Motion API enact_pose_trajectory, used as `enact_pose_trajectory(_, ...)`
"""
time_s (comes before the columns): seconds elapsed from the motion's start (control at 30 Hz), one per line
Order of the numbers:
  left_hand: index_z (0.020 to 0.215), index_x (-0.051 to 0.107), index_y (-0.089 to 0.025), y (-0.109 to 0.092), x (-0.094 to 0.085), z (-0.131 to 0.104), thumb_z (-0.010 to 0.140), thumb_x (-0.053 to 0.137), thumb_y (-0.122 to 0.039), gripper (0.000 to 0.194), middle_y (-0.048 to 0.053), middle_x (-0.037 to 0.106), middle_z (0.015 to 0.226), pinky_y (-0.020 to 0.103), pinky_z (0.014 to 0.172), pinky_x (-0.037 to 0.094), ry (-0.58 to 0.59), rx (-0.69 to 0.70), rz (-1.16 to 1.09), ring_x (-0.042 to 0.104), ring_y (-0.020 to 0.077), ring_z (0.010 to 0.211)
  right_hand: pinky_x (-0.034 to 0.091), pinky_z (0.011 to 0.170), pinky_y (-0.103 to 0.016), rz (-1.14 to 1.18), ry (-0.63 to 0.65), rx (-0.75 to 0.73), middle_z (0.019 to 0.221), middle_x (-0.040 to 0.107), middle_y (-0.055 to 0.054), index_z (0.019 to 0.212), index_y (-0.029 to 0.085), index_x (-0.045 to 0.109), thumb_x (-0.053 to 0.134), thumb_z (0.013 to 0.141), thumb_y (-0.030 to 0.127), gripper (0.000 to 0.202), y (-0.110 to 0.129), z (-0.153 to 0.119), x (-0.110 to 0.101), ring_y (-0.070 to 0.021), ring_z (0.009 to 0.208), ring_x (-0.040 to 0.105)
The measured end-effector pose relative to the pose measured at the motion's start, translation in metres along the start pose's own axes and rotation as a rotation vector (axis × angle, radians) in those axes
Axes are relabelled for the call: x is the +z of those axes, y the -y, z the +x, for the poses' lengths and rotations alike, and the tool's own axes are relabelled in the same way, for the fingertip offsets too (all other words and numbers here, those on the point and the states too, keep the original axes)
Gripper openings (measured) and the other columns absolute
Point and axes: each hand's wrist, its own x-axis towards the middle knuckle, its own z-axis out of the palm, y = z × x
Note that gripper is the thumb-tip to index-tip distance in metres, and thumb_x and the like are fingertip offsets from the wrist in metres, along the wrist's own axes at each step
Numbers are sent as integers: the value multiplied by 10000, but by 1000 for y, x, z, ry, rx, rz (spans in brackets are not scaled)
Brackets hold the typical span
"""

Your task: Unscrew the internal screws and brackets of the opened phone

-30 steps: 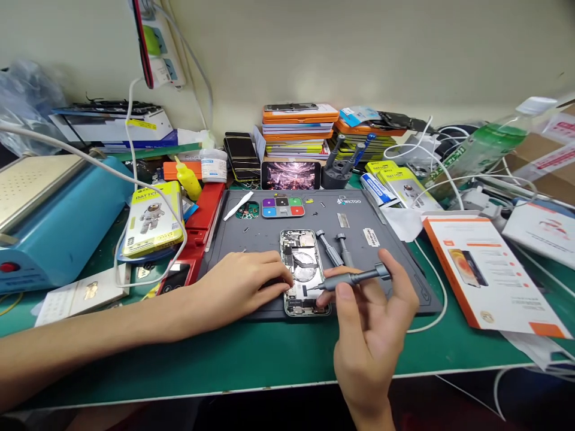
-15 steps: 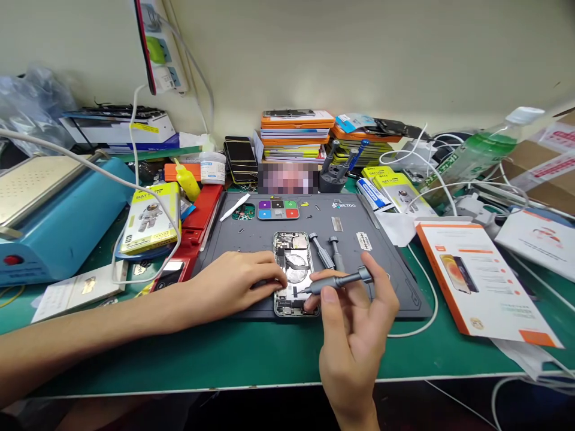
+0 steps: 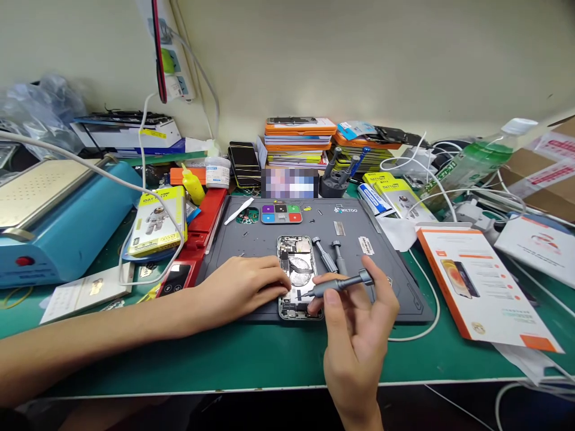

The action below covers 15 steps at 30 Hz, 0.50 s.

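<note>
An opened smartphone (image 3: 302,278) lies on the dark grey mat with its inner parts and a round coil area bare. At its left edge, my left hand (image 3: 254,280) has its fingers bent and closed against the frame; the fingertips are partly hidden. My right hand (image 3: 354,329) pinches a grey precision screwdriver (image 3: 339,285) between thumb and fingers, the index finger on its end cap. The driver slants down to the left, its tip over the phone's lower part; I cannot tell whether it touches. Two more screwdrivers, one ribbed (image 3: 326,256) and one plainer (image 3: 339,257), lie just right of the phone.
On the mat (image 3: 215,251) lie a coloured screw tray (image 3: 281,214), a white pry tool (image 3: 239,210) and small metal pieces. A blue heating machine (image 3: 67,221) and battery boxes (image 3: 157,220) stand left. To the right are an orange-white box (image 3: 480,287), cables and a bottle (image 3: 483,157).
The whole view has shifted slightly, so everything sits a little lower and mostly further right. Both hands keep nearly the same pose at the phone.
</note>
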Motion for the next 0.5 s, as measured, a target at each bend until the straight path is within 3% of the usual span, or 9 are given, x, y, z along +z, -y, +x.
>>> enact_pose_trajectory(0.17,1094,716,-214,1,0,4,1089,636,-300,118,5,752,1087,275,792,508,16,-57,-104,737,180,931,674,674,-342,9,-18,121,1081,740,-80,1580,322,432,621,1060,257,558,4,-1,2,-176,755,733)
enact_pose_trajectory(0.5,1066,733,-211,0,2,5,1063,662,-231,73,-6,771,1063,263,799,503,-20,-75,-132,735,169,905,644,664,-313,15,-12,129,1046,741,-53,1569,356,446,648,1049,274,563,4,-1,2,-158,735,718)
